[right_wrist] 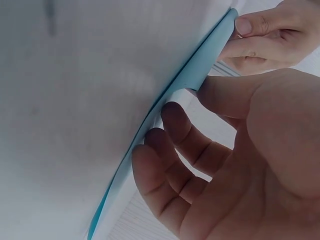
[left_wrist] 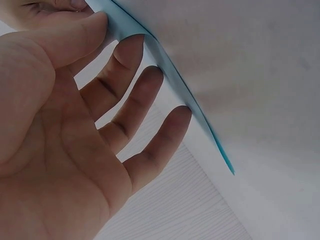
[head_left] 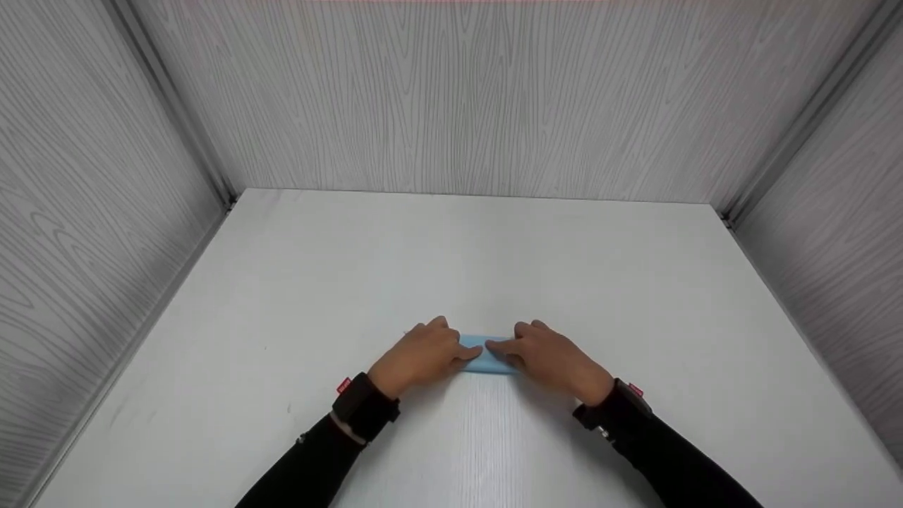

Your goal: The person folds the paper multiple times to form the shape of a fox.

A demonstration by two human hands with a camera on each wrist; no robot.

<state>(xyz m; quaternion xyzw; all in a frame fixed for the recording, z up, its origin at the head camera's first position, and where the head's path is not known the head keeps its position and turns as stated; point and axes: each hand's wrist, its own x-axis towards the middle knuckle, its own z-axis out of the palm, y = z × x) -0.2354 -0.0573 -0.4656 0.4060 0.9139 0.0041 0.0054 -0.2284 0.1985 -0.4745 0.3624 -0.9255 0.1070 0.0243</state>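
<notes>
A narrow strip of folded light blue paper (head_left: 487, 364) lies on the white table in front of me, its long side running left to right. My left hand (head_left: 422, 354) holds its left part, and my right hand (head_left: 559, 361) its right part, with the fingertips of both hands almost meeting in the middle. In the left wrist view, the thumb lies on the blue paper (left_wrist: 131, 25) while bent fingers touch its edge. The right wrist view shows the blue paper (right_wrist: 212, 52) curving up at the thumb, three other fingertips against its lower layer.
The white table (head_left: 317, 268) spreads around both hands. Grey wood-grain panels stand at the back (head_left: 451, 99), on the left (head_left: 85, 212) and on the right (head_left: 832, 212). Each wrist wears a black band, and dark sleeves cover the forearms.
</notes>
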